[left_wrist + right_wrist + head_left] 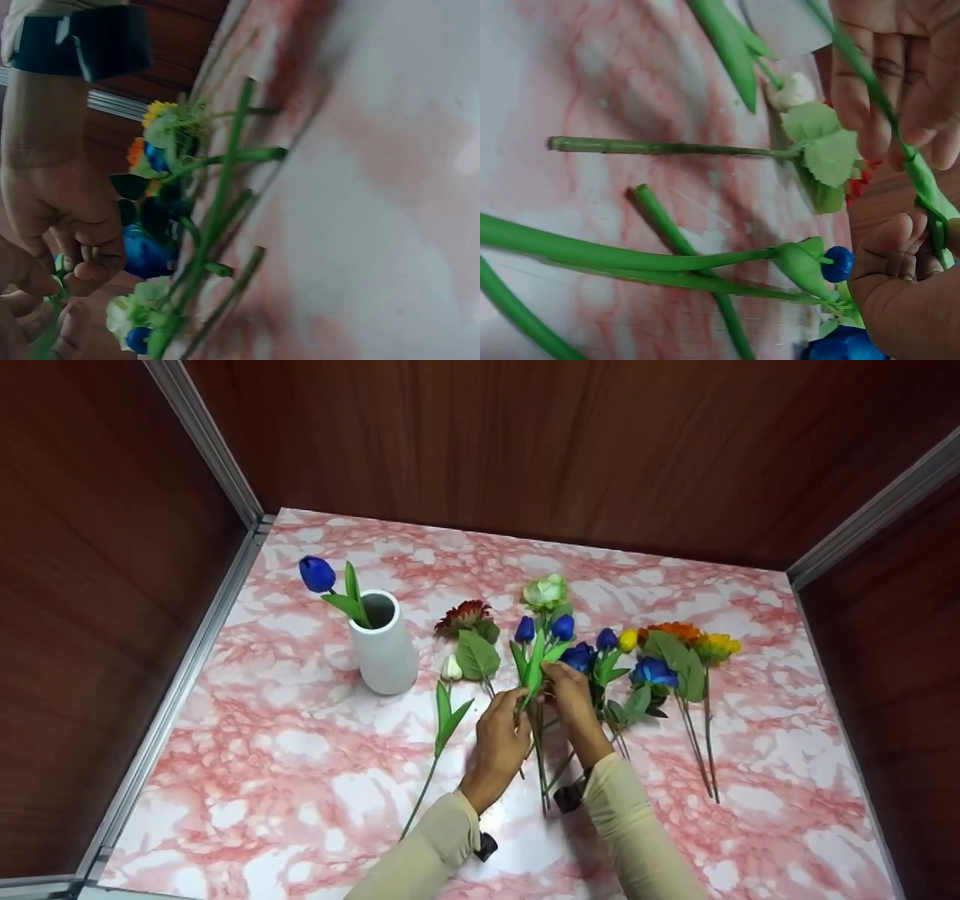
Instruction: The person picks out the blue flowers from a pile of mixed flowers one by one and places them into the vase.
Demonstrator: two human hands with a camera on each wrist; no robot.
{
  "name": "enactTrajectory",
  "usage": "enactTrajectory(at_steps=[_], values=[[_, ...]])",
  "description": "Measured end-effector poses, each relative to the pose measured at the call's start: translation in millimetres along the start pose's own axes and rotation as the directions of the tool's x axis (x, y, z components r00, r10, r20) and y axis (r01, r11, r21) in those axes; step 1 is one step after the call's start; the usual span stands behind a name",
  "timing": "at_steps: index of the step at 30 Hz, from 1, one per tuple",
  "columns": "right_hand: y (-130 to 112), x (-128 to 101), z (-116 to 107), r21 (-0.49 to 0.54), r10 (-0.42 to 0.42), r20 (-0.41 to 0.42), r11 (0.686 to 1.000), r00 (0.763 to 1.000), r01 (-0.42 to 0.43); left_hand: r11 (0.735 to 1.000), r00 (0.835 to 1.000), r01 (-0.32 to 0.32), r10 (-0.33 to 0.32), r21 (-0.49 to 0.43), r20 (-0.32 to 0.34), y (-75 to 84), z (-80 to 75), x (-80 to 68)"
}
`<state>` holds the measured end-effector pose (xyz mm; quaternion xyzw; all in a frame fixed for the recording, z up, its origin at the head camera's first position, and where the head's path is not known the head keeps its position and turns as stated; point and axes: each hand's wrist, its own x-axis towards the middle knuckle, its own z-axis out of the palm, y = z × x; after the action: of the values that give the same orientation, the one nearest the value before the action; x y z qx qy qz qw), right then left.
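Note:
Both hands are on one artificial blue tulip (pixel 535 666) over the middle of the table. My left hand (pixel 501 742) holds its green stem (pixel 862 67) between thumb and fingers. Higher up, my right hand (pixel 576 706) pinches the leaf base (pixel 924 184) with thumb and curled fingertips. Two blue blooms, one at left (pixel 524 628) and one at right (pixel 562 628), show just beyond the fingers; I cannot tell which belongs to the held stem. Below the hands lie more green stems (pixel 225 180). A white tulip (pixel 451 668) lies left of my left hand.
A white vase (pixel 386 656) stands at the left with a blue tulip (pixel 318 574) leaning out. Around the hands lie a dark red flower (pixel 463 616), a pale green flower (pixel 546 592), a blue flower (pixel 654 671), an orange flower (pixel 671 631) and a yellow flower (pixel 718 647). Wooden panels (pixel 525 450) border the table.

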<state>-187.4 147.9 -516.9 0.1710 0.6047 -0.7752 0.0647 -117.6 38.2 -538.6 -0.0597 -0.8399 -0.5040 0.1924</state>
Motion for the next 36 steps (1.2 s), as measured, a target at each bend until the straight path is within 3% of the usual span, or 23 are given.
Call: enactTrajectory(at_steps=[8, 16, 20, 23, 27, 30, 36], values=[[-7, -1, -1, 0.076, -0.056, 0.016, 0.996, 0.998, 0.054, 0.998, 0.999, 0.038, -0.037, -0.049, 0.013, 3.0, -11.9, 1.0], [-13, -1, -6, 0.134, -0.133, -0.012, 0.982, 0.991, 0.133, 0.998, 0.998, 0.057, -0.057, -0.015, 0.006, -1.7, -27.5, 4.8], [-16, -1, -9, 0.109, -0.176, -0.038, 0.978, 0.984, 0.179, 0.998, 0.998, 0.067, -0.067, -0.01, 0.004, -5.3, -31.1, 7.3], [10, 34, -32, 0.091, -0.24, -0.019, 0.966, 0.971, 0.241, 0.997, 0.997, 0.077, -0.077, -0.03, 0.002, -8.0, -32.0, 7.9], [-1, 30, -31, 0.089, -0.264, -0.031, 0.96, 0.964, 0.266, 0.995, 0.997, 0.077, -0.077, -0.065, -0.011, -12.1, -34.1, 8.3], [-41, -8, -9, 0.088, -0.25, -0.088, 0.962, 0.964, 0.257, 0.992, 0.997, 0.077, -0.079, -0.096, -0.017, -15.1, -38.4, 9.6], [-60, -13, -8, 0.058, -0.397, -0.104, 0.913, 0.912, 0.404, 0.988, 0.996, 0.07, -0.076, -0.138, -0.038, -20.7, -49.3, 12.7]])
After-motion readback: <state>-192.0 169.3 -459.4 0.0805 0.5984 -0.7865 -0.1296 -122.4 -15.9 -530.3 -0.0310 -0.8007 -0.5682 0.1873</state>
